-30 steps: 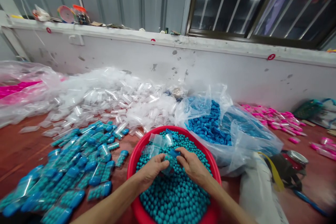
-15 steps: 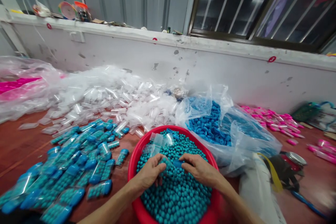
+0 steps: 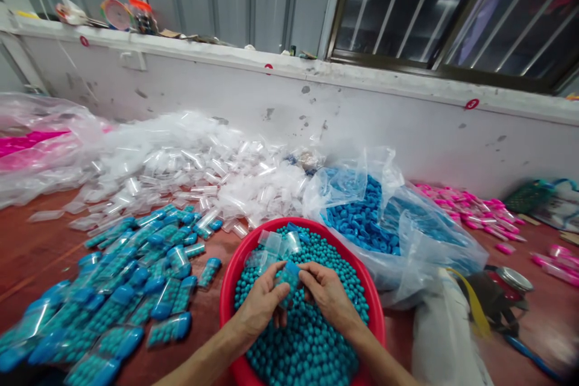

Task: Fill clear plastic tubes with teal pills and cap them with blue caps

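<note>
A clear plastic container (image 3: pixel 288 280) of teal balls is gripped between the thumb and fingers of my left hand (image 3: pixel 266 295), tilted over a red basin (image 3: pixel 229 277). At its upper end sits a blue cap (image 3: pixel 292 268), which the pinched fingers of my right hand (image 3: pixel 326 292) are touching. Whether the cap is fully seated I cannot tell. Loose teal balls (image 3: pixel 307 344) fill the basin beneath both hands. Several clear containers without caps (image 3: pixel 271 242) lie on the balls at the basin's far side.
Filled, blue-capped containers (image 3: pixel 122 295) are heaped on the red table at left. Behind them spreads a pile of clear containers (image 3: pixel 194 163). An open plastic bag of blue caps (image 3: pixel 362 217) stands right of the basin, with pink-capped tubes (image 3: pixel 470 208) and a white sack (image 3: pixel 446 332) beyond.
My right hand has moved left, bringing the blue cap from beside the container onto its end. My left hand has tipped the container more upright.
</note>
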`<state>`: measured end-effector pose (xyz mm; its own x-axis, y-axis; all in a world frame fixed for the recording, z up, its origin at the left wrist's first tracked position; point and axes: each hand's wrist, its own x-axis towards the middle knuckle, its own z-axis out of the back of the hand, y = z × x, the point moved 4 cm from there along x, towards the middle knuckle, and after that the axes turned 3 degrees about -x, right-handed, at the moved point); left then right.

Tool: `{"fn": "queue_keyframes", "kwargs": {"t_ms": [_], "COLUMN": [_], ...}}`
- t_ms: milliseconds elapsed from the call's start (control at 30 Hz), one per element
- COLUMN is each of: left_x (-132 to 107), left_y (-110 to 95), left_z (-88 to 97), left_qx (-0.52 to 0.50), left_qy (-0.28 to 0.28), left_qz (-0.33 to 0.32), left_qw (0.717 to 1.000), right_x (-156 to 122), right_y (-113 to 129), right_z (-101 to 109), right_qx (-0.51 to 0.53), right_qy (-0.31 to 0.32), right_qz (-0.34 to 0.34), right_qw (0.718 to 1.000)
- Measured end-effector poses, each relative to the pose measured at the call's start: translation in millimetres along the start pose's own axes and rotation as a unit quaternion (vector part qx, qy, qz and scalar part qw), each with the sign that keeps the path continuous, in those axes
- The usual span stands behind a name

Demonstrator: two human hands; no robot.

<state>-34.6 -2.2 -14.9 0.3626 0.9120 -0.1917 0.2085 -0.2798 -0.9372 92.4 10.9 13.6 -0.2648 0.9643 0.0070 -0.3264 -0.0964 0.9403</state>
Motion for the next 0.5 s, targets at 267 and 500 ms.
{"fn": "queue_keyframes", "kwargs": {"t_ms": [267, 500], "left_x": [-3.1, -7.1], "left_y": [-3.1, -2.0], "left_z": [0.9, -0.9], "left_qx": [0.027, -0.011], "left_qy": [0.002, 0.042], "left_qz": [-0.017, -0.001], "left_qw": [0.999, 0.999], "right_x": [-6.6, -14.4], "right_y": [5.9, 14.6], "right_z": [6.7, 12.4], "right_qx": [-0.060, -0.125], "right_qy": [-0.049, -0.048], "right_qz": [0.052, 0.157], "right_qw": [0.996, 0.978]}}
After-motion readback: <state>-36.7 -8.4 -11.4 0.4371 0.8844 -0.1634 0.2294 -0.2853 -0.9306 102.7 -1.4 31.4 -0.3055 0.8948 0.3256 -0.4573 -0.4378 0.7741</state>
